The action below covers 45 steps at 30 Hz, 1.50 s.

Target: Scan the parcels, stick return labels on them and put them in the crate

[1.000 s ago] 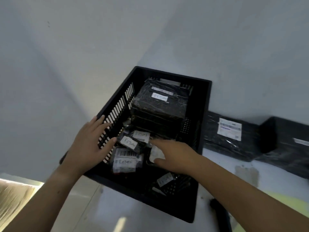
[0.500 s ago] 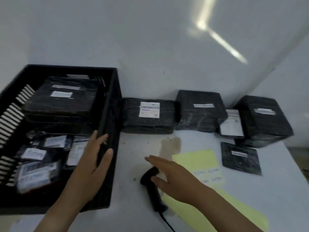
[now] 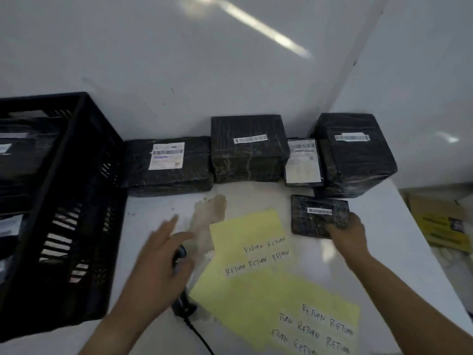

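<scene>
- Black film-wrapped parcels [image 3: 169, 162]: five, with four in a row from 11 to 1 o'clock and one small flat parcel [image 3: 317, 213] at 2 o'clock.
- Black slatted plastic crate [image 3: 64, 201]: one, 9 o'clock.
- Pale yellow paper sheets [image 3: 243, 226] of handwritten RETURN labels [image 3: 263, 248]: two, 5 o'clock.
- Black corded handheld scanner [image 3: 183, 303]: one, 7 o'clock.
- Bare hands: two, a left hand [image 3: 158, 257] and a right hand [image 3: 348, 231].

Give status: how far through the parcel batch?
Done: parcels with white labels sit in the black plastic crate. In hand: right hand grips a small flat black parcel; left hand hovers over the black handheld scanner. Left: four black wrapped parcels by the wall, no RETURN label visible.
</scene>
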Tool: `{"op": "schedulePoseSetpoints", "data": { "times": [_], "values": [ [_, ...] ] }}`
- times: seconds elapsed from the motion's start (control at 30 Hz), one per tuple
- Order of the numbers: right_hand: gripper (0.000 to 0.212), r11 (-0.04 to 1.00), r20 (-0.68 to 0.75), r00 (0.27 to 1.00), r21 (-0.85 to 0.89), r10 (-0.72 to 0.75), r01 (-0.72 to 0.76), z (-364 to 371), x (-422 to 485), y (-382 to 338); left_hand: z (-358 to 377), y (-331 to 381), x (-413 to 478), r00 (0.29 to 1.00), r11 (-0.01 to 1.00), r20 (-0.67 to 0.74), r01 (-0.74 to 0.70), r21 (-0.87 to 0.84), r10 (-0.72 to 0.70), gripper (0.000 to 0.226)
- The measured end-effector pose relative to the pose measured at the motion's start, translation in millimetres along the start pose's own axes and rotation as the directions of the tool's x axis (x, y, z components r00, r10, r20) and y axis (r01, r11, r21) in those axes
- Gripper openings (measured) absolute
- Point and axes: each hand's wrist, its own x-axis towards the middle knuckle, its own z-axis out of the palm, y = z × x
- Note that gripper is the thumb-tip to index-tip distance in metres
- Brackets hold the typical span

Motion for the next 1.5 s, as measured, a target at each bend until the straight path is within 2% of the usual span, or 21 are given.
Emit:
{"op": "schedulePoseSetpoints", "data": {
  "times": [0.1,0.27,0.37,0.47,0.57,0.63,0.73,0.83,0.9,0.93,1.0,1.07,1.17,1.27,1.37,1.43,1.5],
  "values": [
    [0.074,0.971,-0.032,0.987,-0.178,0.155,-0.158,0,38,32,50,24,17,0.996,0.996,0.066,-0.048,-0.072,0.053,0.033],
    [0.081,0.937,-0.040,0.977,-0.277,0.209,-0.212,11,55,60,86,47,28,0.979,0.993,0.203,0.045,-0.107,-0.023,0.032],
    [0.083,0.953,-0.045,0.968,-0.170,0.248,-0.252,10,62,68,93,55,27,0.970,0.985,0.226,0.122,-0.122,-0.092,0.030],
    [0.051,0.977,0.082,0.981,0.102,0.178,-0.186,-1,51,53,98,55,26,0.968,0.973,0.230,0.146,-0.179,-0.102,0.031],
    [0.036,0.913,0.213,0.973,0.375,0.085,-0.162,-11,23,38,102,58,26,0.946,0.920,0.258,0.267,-0.288,-0.194,0.031],
    [0.032,0.884,0.309,0.950,0.433,0.041,-0.179,-15,-3,29,102,62,28,0.920,0.827,0.283,0.373,-0.421,-0.271,0.031],
    [0.023,0.902,0.482,0.875,0.394,-0.038,-0.178,-16,-51,12,95,66,33,0.861,0.562,0.341,0.505,-0.655,-0.377,0.031],
    [0.022,0.929,0.601,0.791,0.346,-0.111,-0.132,-5,-92,-8,80,51,29,0.815,0.289,0.447,0.558,-0.778,-0.368,0.060],
    [0.022,0.939,0.672,0.729,0.320,-0.131,-0.126,8,-113,-21,62,41,17,0.791,0.245,0.468,0.581,-0.776,-0.394,0.074],
    [0.022,0.939,0.694,0.707,0.320,-0.139,-0.129,17,-122,-28,52,35,9,0.782,0.263,0.455,0.588,-0.765,-0.426,0.074],
    [0.019,0.933,0.715,0.686,0.326,-0.136,-0.155,37,-138,-40,31,21,-7,0.801,0.332,0.370,0.550,-0.766,-0.471,0.047],
    [0.019,0.925,0.707,0.700,0.327,-0.104,-0.193,63,-153,-49,5,5,-22,0.815,0.342,0.248,0.468,-0.815,-0.524,0.028],
    [0.017,0.976,0.696,0.715,0.190,-0.059,-0.105,114,-178,-50,-38,-21,-42,0.779,0.301,0.096,0.349,-0.888,-0.620,0.031],
    [0.036,0.994,0.734,0.676,-0.018,-0.063,0.112,169,-205,-48,-71,-39,-57,0.760,0.213,0.079,0.278,-0.937,-0.645,0.035],
    [0.057,0.955,0.732,0.672,-0.110,-0.110,0.276,219,-227,-53,-95,-45,-64,0.787,0.101,0.112,0.216,-0.971,-0.606,0.033],
    [0.087,0.905,0.718,0.687,-0.207,-0.117,0.371,246,-234,-54,-100,-48,-66,0.816,0.092,0.137,0.227,-0.970,-0.562,0.032],
    [0.101,0.827,0.679,0.726,-0.346,-0.105,0.444,263,-238,-52,-99,-52,-68,0.829,0.089,0.161,0.245,-0.965,-0.536,0.030]
  ]
}}
